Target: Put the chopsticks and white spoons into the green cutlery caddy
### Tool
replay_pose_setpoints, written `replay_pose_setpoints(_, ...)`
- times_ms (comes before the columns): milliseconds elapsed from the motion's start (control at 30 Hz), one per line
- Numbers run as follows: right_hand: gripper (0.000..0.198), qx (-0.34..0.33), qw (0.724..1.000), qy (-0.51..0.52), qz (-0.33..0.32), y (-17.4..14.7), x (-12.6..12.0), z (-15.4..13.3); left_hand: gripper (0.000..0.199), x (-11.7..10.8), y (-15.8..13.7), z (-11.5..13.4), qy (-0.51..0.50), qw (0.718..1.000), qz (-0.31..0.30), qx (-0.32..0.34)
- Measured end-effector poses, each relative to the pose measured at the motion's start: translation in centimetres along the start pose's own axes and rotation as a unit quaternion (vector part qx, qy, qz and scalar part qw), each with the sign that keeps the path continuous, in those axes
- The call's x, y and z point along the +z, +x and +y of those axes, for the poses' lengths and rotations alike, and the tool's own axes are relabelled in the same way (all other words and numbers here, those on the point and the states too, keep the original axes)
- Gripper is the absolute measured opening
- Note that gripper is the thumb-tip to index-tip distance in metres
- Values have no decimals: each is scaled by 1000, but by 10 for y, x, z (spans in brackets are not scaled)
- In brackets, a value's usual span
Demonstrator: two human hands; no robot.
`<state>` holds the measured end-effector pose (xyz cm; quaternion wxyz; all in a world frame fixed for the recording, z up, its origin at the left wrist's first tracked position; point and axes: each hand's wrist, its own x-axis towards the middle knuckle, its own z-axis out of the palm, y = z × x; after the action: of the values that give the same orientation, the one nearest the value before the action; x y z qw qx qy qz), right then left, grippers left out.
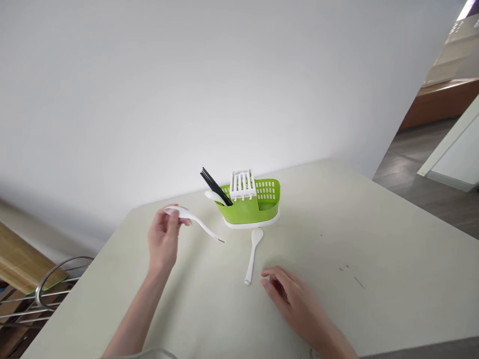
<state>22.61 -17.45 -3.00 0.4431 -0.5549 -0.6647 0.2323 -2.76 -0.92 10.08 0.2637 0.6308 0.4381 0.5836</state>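
Above the table's left part, my left hand (164, 237) is closed on the bowl end of a white long-handled spoon (204, 228); its curved handle points right and down. My right hand (286, 294) rests low over the table with curled fingers, a small gap between thumb and forefinger, nothing visible in it. Just left of it lies a white rice paddle (253, 254), its broad end away from me. Behind stands a green utensil basket (243, 213) with a white slotted rack (243, 184). Black chopsticks (213, 183) and another white spoon (215, 196) lean in its left compartment.
The pale table (337, 224) meets a white wall (224, 89) at the back. A metal wire rack (45, 291) with a bamboo-like board (22, 254) stands beyond the left edge. Floor (404, 154) shows past the table on the right.
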Motion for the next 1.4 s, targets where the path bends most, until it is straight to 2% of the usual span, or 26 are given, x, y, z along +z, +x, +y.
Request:
replay_pose_setpoints(67, 20, -3, 1000, -11, -1, -1, 1, 2, 32, -6, 12, 2, 12, 996, 83, 31)
replay_pose_setpoints(133, 20, -5, 1000, -21, -6, -1, 2, 3, 31, -8, 21, 6, 25, 988, 136, 64)
replay_pose_setpoints(233, 19, -5, 1000, -24, -12, -1, 2, 3, 29, -2, 27, 12, 45, 982, 151, 108)
replay_pose_setpoints(467, 16, -1, 999, -18, -45, 0, 2, 4, 25, 23, 27, 16, 115, 980, 65, 150)
replay_pose_setpoints(700, 15, 3, 998, -11, -60, 1, 0, 3, 24, 41, 29, 9, 142, 979, -25, 144)
replay_pose_setpoints(867, 15, 9, 998, -11, -67, 1, -1, 2, 21, 43, 29, 3, 159, 975, -80, 133)
replay_pose_setpoints(1200, 15, 4, 998, -21, -65, 1, 1, 5, 24, 42, 30, -9, 226, 961, -133, 86)
replay_pose_setpoints(1400, 14, -4, 998, -20, -61, 1, -1, 4, 26, 42, 31, -19, 176, 970, -162, 40)
